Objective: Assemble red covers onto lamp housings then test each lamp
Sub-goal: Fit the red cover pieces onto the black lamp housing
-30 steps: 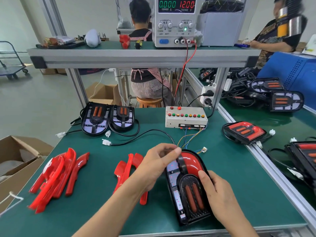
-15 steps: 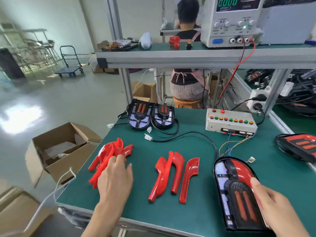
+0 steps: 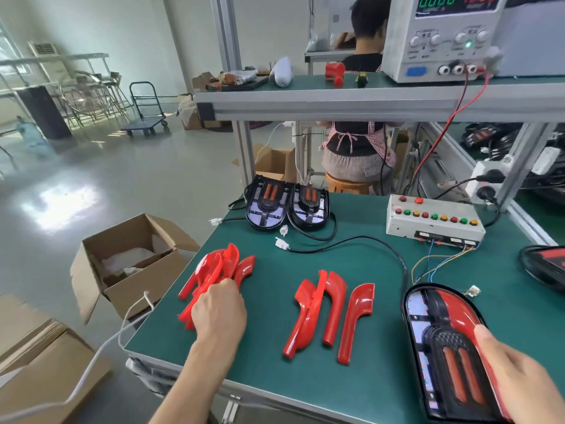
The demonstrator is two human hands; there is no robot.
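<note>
Nearest, at the bench's (image 3: 269, 362) right front edge, lies the lamp housing (image 3: 443, 347) with a red cover on its right half; the right hand (image 3: 516, 377) rests on that side, fingers fairly straight. Further left, three loose red covers (image 3: 330, 313) lie together. The left hand (image 3: 220, 310) curls onto the piled red covers (image 3: 214, 273).

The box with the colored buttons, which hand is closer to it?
Right. The right hand rests on the lamp housing just below the button box; the left hand grips the red cover pile far left.
</note>
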